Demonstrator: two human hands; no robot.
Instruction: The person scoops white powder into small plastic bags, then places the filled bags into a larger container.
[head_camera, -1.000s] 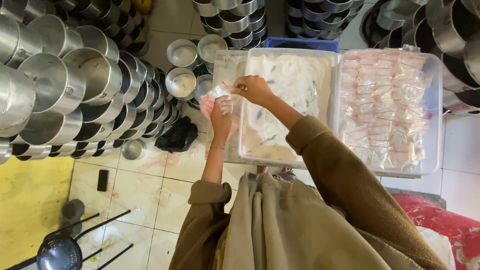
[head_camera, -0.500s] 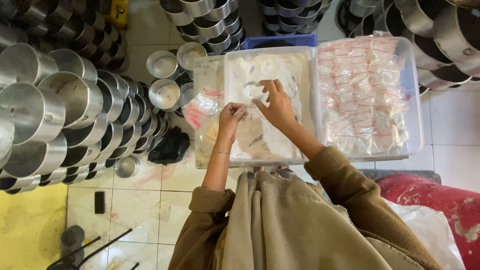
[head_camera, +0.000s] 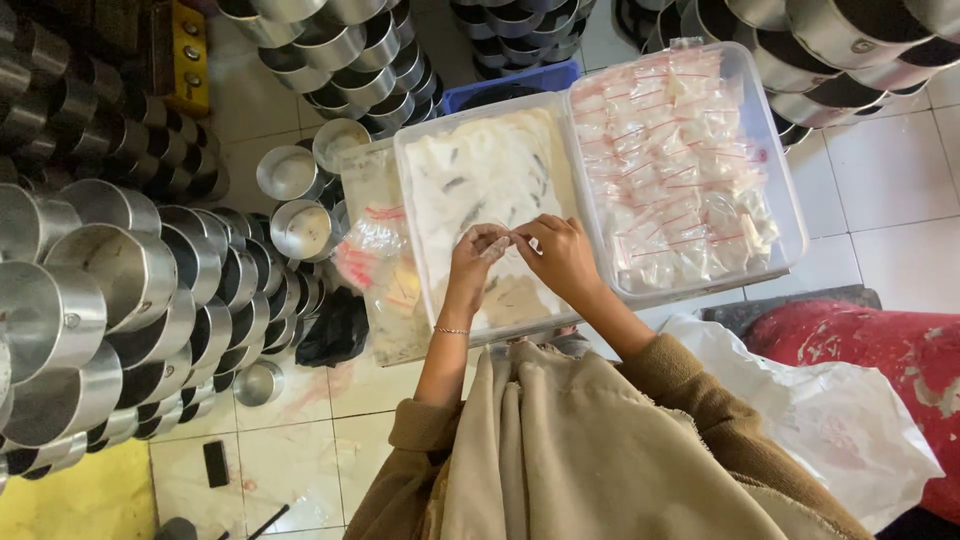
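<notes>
Left hand (head_camera: 478, 252) and right hand (head_camera: 560, 255) meeting over the middle clear bin (head_camera: 420, 200) of white pieces, fingers pinched together on a small clear bag (head_camera: 497, 243) (contents too small to tell), bin of sealed bags (head_camera: 690, 170) just right, steel pots (head_camera: 120, 280) crowding left, bare floor tiles (head_camera: 880, 170) right.

Stacked metal pots (head_camera: 120, 290) crowd the tiled floor (head_camera: 290, 450).

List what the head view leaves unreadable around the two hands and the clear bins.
- Small clear bag, head view: pinched between left hand and right hand; the fingers hide its contents.
- White pieces in middle bin: too small and blurred to identify.
- Right bin of sealed packets: contents too small.
- Stacked metal pots: cut off by the left edge.
</notes>
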